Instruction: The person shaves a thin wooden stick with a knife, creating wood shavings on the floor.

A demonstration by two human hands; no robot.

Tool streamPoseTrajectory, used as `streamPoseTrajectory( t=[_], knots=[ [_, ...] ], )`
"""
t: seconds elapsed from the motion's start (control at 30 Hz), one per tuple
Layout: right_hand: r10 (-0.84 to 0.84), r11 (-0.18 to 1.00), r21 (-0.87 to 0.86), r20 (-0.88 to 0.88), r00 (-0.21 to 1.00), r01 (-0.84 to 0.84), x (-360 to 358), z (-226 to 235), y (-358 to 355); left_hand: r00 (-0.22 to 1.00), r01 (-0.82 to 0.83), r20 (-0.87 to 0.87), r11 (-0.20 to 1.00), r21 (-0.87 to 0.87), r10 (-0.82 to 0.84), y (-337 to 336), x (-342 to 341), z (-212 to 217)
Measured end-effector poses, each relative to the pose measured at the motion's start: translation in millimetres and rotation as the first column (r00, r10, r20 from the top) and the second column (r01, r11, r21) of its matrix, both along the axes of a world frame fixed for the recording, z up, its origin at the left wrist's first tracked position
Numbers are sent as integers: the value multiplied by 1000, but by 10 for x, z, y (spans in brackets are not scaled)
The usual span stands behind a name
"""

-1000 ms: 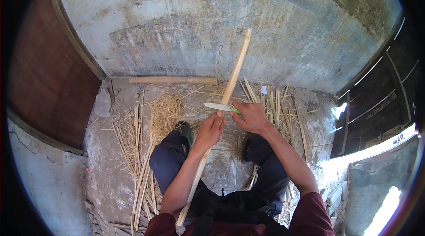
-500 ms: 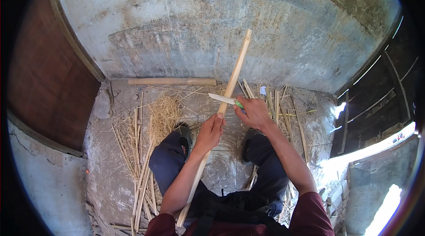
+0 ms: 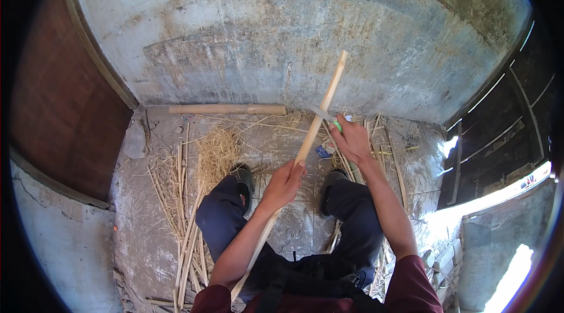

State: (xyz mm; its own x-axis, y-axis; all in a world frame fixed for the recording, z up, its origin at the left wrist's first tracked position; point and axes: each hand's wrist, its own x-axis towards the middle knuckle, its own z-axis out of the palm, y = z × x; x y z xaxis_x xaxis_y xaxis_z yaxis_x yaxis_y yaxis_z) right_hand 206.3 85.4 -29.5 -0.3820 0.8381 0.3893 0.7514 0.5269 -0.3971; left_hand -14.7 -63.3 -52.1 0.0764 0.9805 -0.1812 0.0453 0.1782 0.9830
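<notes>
Pale strip [image 3: 333, 86] was held, knife [image 3: 324, 114] placed across it.
Strip was clasped in left hand [image 3: 284, 185], far length extended beyond the fingers; green handle [image 3: 336, 124] was gripped by right hand [image 3: 353, 140], right of strip.

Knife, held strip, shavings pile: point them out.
Knife [image 3: 325, 115]: head view, on the blade near the handle.
Held strip [image 3: 310, 138]: head view, on the stretch below the knife.
Shavings pile [image 3: 218, 151]: head view, on its middle.

Maroon sleeves [image 3: 414, 286], dark navy trousers [image 3: 220, 213], dark shoes [image 3: 244, 176]
</notes>
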Motion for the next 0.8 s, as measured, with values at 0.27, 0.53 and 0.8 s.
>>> streamPoseTrajectory(
  t=[0.27,0.53,0.8],
  knots=[
    [115,992,-64,94,989,-109,-239,26,-245,981,-47,-178,986,161,76,68,-23,-142],
    [132,983,-150,184,974,-105,-276,-60,-282,945,-64,-308,985,163,112,71,-49,-114],
    [168,979,-134,109,980,-153,-267,-149,-244,952,-91,274,979,-180,139,140,-21,-105]
  ],
)
